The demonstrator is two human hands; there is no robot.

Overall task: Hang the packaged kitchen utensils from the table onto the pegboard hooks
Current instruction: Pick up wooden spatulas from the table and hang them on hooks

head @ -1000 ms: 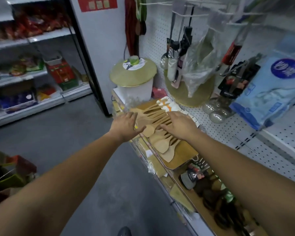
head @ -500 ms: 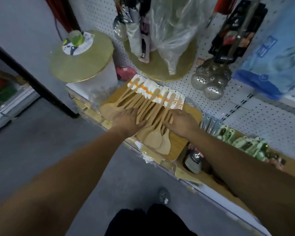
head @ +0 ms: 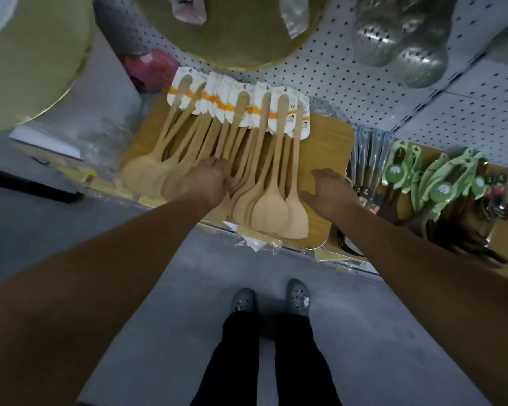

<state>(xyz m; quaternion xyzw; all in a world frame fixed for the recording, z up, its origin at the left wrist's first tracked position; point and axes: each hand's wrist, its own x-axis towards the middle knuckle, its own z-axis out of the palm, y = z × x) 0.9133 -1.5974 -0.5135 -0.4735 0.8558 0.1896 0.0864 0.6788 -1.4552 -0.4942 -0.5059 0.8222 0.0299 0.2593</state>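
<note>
The fingers (head: 217, 165) of the left hand (head: 208, 184) bend down onto the handles in the middle of the wooden spatulas (head: 272, 206); I cannot tell whether they close round any. The right hand (head: 330, 193) lies flat with its fingers spread on the wooden board (head: 329, 136), just beside the last blade at its 3 o'clock. The spatulas lie fanned on that board, blades toward 6 o'clock and paper cards (head: 276, 118) toward 12 o'clock, under the pegboard (head: 349, 83). They look light, stiff and smooth, so they probably slide over each other. The cards seem thin and easy to tear, so I would lift 1 by its handle just below the card.
</note>
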